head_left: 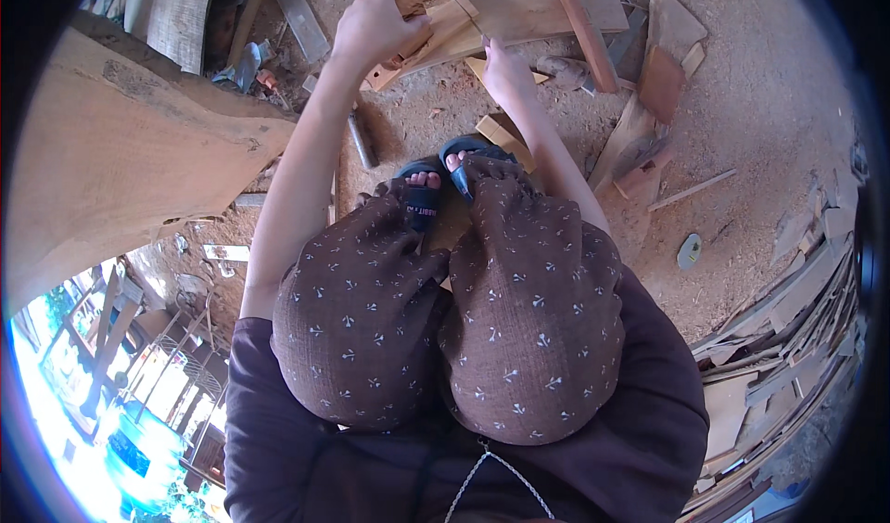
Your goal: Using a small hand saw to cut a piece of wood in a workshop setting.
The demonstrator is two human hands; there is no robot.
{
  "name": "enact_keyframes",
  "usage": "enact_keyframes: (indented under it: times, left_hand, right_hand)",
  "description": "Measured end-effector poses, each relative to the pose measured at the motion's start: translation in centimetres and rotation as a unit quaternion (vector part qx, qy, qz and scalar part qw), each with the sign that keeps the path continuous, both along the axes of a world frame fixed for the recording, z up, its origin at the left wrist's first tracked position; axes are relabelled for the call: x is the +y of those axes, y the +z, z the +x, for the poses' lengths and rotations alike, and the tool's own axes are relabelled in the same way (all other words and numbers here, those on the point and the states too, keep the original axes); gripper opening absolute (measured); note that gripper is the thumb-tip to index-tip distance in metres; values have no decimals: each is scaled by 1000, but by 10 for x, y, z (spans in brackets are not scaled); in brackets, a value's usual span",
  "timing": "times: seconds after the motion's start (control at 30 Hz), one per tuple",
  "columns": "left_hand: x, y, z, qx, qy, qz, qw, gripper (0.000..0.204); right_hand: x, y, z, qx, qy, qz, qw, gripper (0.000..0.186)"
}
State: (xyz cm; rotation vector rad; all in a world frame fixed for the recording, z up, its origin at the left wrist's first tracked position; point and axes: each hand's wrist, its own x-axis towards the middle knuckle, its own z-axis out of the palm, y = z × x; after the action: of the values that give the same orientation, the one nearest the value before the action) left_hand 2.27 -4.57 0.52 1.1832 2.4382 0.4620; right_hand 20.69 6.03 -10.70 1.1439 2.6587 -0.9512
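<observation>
Both my arms reach forward over wood scraps on the ground. My left hand is closed around a small brown wood piece, its thumb toward the right. Pale, light-coloured wood pieces lie right beside it, over a long plank. My right hand is closed on a thin, dark, stick-like tool that points up and left across the pale wood. Its exact kind is too small to tell. Under that hand lies a narrow yellowish strip.
A reddish-brown batten crosses the plank's right end. Near my sandals are a short wood block and a dark metal rod. A big wooden slab stands at left. Stacked offcuts fill the right side.
</observation>
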Motion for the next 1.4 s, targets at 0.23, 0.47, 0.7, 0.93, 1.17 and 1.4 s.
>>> enact_keyframes:
  times: [0.23, 0.47, 0.7, 0.93, 1.17, 1.4]
  left_hand:
    - [-5, 0, -1, 5, 35, -22, 999, 44]
    - [-2, 0, 0, 3, 6, -12, 1000, 45]
    - [1, -4, 5, 31, 32, -16, 999, 47]
    - [5, 14, 6, 18, 10, -35, 999, 49]
    - [-3, -5, 2, 39, 14, -9, 999, 43]
    - [4, 5, 10, 36, 3, -14, 999, 46]
  right_hand:
    - [-20, 4, 60, -1, -14, -10, 1000, 20]
    - [-8, 13, 51, -14, -18, 3, 1000, 18]
    - [-17, 5, 48, 6, -35, -36, 999, 23]
    - [-13, 14, 78, 20, -30, -19, 999, 18]
    - [-13, -2, 26, 69, -29, -30, 997, 19]
    - [-28, -9, 101, 29, -26, -16, 999, 18]
